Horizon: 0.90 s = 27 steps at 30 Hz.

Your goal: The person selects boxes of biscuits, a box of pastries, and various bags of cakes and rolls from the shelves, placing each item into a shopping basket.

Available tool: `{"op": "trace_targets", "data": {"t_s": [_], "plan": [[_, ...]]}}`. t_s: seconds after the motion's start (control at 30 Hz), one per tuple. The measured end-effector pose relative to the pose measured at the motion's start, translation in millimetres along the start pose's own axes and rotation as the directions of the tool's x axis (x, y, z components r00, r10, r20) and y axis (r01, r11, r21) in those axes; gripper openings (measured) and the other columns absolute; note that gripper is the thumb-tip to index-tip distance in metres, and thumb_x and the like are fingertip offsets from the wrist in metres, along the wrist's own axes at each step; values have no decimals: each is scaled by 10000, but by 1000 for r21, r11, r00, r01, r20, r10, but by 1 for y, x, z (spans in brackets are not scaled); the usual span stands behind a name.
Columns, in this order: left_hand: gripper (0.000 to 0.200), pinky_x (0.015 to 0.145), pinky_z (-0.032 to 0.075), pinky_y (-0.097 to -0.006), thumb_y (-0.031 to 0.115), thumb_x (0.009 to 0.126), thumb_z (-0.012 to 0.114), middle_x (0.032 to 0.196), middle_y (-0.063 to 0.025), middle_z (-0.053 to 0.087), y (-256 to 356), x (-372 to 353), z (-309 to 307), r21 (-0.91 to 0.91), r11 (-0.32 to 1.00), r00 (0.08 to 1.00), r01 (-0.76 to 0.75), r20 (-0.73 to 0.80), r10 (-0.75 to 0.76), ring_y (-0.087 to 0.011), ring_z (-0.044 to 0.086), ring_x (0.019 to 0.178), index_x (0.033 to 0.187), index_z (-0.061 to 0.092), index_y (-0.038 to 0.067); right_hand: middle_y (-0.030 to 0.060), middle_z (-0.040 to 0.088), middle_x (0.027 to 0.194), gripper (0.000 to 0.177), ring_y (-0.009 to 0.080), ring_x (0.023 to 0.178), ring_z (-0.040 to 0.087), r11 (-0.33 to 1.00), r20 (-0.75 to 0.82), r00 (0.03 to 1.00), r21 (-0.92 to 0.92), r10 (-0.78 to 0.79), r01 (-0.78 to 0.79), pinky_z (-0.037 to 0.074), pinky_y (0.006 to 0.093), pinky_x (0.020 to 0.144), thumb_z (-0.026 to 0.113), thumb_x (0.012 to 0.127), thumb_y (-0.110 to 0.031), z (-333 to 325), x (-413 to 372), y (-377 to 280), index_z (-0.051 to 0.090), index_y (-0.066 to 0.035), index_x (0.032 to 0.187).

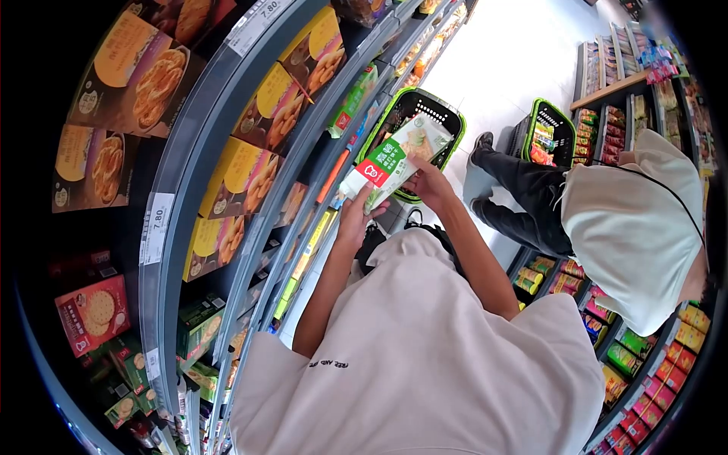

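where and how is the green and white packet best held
Probably by the lower end and right edge, from the near side: the packet looks long and flat, its lower end slanting toward the left hand, with the right hand at its right edge.

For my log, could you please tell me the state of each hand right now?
Left hand: closed on the packet.
Right hand: closed on the same packet.

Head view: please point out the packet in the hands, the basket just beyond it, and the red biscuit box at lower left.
Packet (392, 158): head view, green label.
Basket (428, 102): head view, perforated far wall.
Red biscuit box (92, 315): head view, front panel.
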State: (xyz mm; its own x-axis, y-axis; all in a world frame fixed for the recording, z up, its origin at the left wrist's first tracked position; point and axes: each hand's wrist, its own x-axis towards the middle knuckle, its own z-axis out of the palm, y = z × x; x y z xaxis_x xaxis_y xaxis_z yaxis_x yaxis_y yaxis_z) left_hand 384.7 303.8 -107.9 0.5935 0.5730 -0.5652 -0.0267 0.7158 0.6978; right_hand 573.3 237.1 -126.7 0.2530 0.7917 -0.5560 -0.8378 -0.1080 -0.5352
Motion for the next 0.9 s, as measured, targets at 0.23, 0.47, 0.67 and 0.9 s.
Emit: {"op": "trace_targets", "data": {"t_s": [0.23, 0.47, 0.67, 0.9], "plan": [[424, 703, 536, -312, 376, 910, 585, 895, -101, 661, -41, 0, -9, -99, 966, 965, 239, -87, -247, -182, 650, 773, 1117, 578, 6, 106, 621, 1113, 526, 230, 1009, 601, 967, -271, 929, 53, 253, -248, 455, 376, 920, 728, 780, -276, -60, 27, 59, 507, -59, 1205], [395, 736, 529, -320, 351, 915, 571, 945, -119, 647, -64, 3, -22, -150, 907, 910, 394, -75, -408, -213, 643, 811, 1104, 564, 4, 109, 624, 1089, 524, 225, 970, 609, 958, -272, 925, -37, 265, -285, 467, 348, 904, 695, 807, -327, -91, 47, 73, 503, -56, 1212], [297, 726, 512, -273, 238, 916, 557, 960, -110, 644, -76, -1, -15, 315, 902, 954, 294, -146, -260, -159, 620, 791, 1092, 567, -1, 127, 619, 1098, 530, 258, 908, 633, 940, -394, 900, -197, 185, -279, 519, 356, 781, 697, 792, -292, -154, 88, 90, 519, -30, 1217], [269, 749, 493, -267, 212, 932, 547, 952, -93, 655, -125, -10, -42, 530, 790, 950, 308, -216, -226, -147, 608, 788, 1085, 586, -5, 135, 554, 1159, 602, 301, 1002, 613, 980, -543, 821, 15, 175, -199, 551, 473, 807, 696, 777, -148, -235, 144, 107, 405, -15, 1287]]}}
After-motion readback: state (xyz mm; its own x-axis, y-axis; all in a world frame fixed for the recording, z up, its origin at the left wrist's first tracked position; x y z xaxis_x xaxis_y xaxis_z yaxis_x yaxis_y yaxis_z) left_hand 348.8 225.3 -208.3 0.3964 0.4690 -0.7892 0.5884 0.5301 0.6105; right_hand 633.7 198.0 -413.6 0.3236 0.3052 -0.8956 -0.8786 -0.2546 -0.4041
